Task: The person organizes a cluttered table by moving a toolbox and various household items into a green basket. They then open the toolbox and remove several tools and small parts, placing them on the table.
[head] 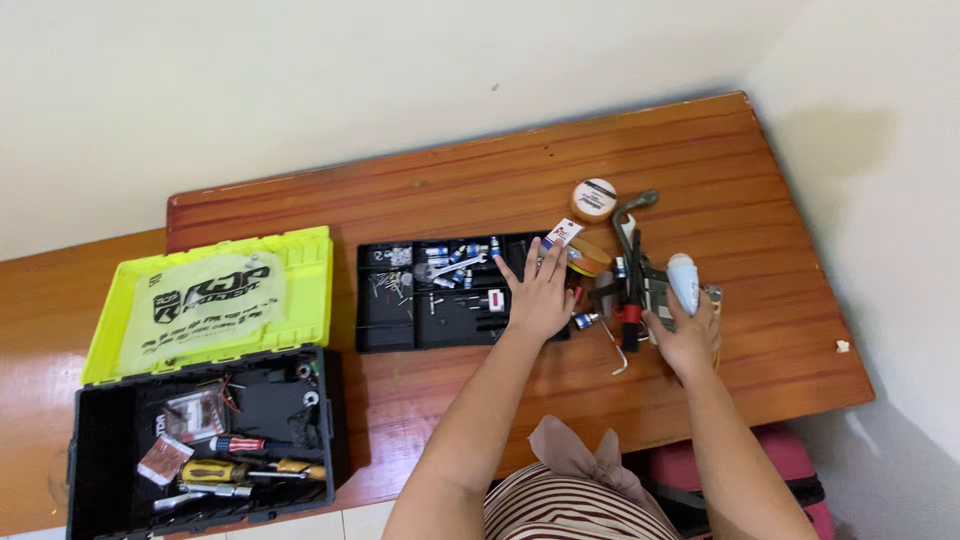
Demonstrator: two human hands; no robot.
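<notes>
The small white and pale-blue plastic tube-shaped object [684, 281] sits upright in the right hand [688, 335], whose fingers wrap around its lower part so the rounded top stands clear above the fist; it is held over the wooden table toward the right edge, just above the heap of loose tools. The left hand [538, 295] lies flat with fingers spread apart on the right end of the shallow black plastic organiser tray [400, 325], holding nothing, its palm pressing down as if to steady the tray.

The tray rests near the middle of the brown wooden table [760, 180], its compartments holding small sockets, screws and a little spanner, so small parts stay sorted. Between the two hands lies the heap of loose tools [630, 290]: dark pliers with red grips, an angled hex key, a roll of tape. A round orange-lidded tin [594, 199] stands just beyond, toward the far edge.

At the left edge, the black toolbox with lime-green lid [210, 300] stands open, lid thrown back flat, screwdrivers lying in its base.
</notes>
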